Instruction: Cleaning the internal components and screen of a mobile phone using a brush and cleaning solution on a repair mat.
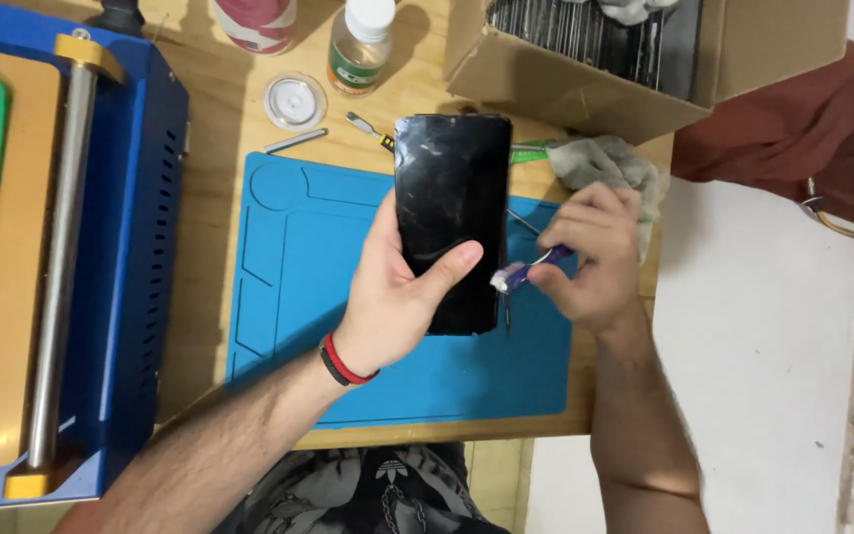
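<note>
My left hand [392, 297] holds a black phone [452, 198] upright over a blue work mat [308, 297], thumb lying across its smeared glass near the lower edge. My right hand [590, 257] grips a small purple-handled tool [526, 269] with a whitish tip. That tip sits against the phone's right edge, low down. A red and black band circles my left wrist.
A blue machine [121, 247] with a metal roller and a green pad fills the left. Behind the mat stand a clear bottle [360, 44], a round clear lid [295, 101], tweezers and a small screwdriver [368, 127]. A grey rag [610, 163] and an open cardboard box [585, 59] sit at right.
</note>
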